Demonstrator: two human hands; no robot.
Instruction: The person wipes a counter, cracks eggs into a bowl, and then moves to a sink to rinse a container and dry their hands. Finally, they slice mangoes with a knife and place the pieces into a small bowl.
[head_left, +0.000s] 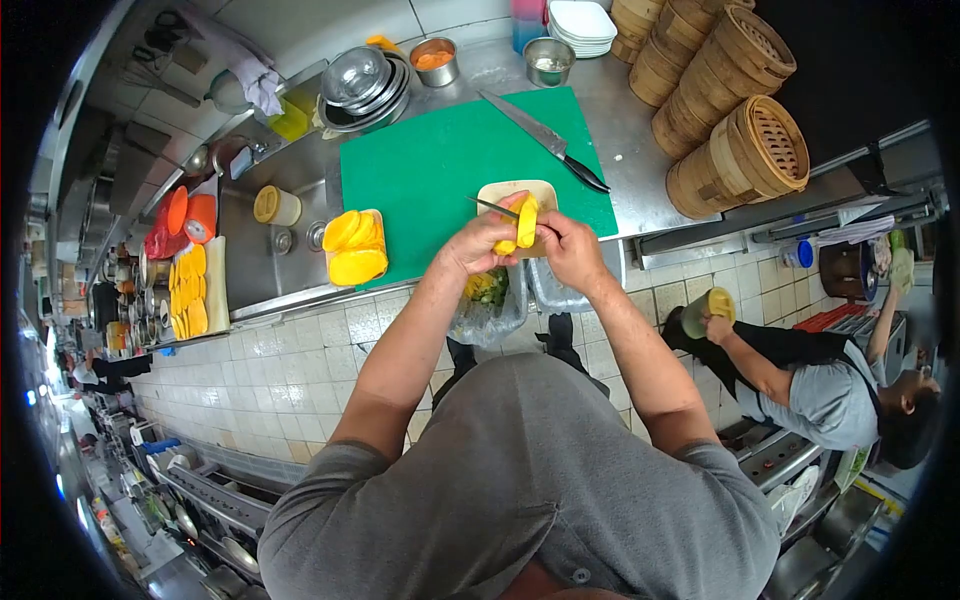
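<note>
Over a pale tray at the front edge of the green cutting board, my left hand is closed on a yellow fruit piece. My right hand is closed round the handle of a small knife, whose blade points left across the fruit. A second tray with yellow slices lies at the board's left edge. The large knife rests on the board with its black handle to the right. Below my hands are a lined bin with green and yellow scraps and a clear container.
Stacked bamboo steamers stand at right, metal bowls and a cup of orange food behind the board. A sink is at left. Another person holding a container is at right.
</note>
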